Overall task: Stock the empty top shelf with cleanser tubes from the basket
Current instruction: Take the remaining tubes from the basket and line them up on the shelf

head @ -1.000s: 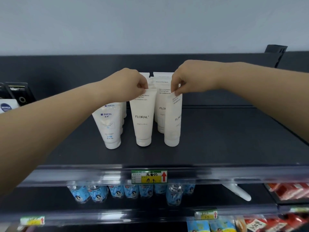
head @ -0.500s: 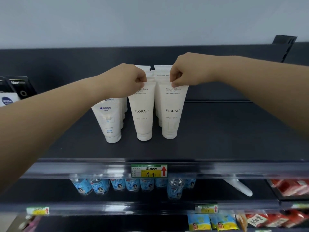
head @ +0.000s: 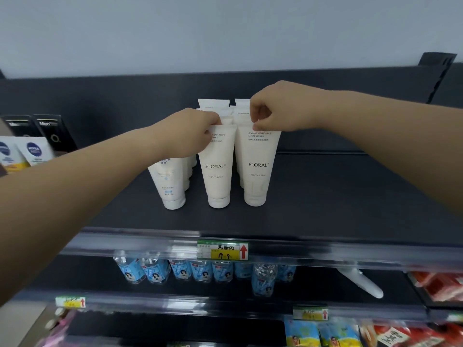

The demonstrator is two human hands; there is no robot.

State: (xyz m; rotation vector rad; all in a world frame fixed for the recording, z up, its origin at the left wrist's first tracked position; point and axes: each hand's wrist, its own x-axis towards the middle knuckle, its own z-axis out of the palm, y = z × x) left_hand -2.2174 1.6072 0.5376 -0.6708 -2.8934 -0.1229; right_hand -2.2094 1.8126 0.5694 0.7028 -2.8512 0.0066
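Two cream FLORAL cleanser tubes stand cap-down at the front of the dark top shelf [head: 338, 201]. My left hand [head: 190, 132] pinches the top edge of the left FLORAL tube [head: 217, 169]. My right hand [head: 278, 106] pinches the top edge of the right FLORAL tube [head: 258, 169]. More cream tubes [head: 214, 103] stand in rows behind these two. To their left a white tube with blue print [head: 169, 186] stands in front of others of its kind. The basket is out of view.
Black Men boxes [head: 47, 131] and Nivea tubes [head: 33, 151] sit at the shelf's far left. A price tag [head: 223, 249] hangs on the shelf's front rail. Blue-labelled bottles [head: 200, 270] fill the shelf below, red packets [head: 438, 286] lie lower right. The top shelf's right half is bare.
The right tube turned from edge-on to face front and now stands beside the left one. Both hands keep their pinch on the tube tops. The camera shifted slightly.
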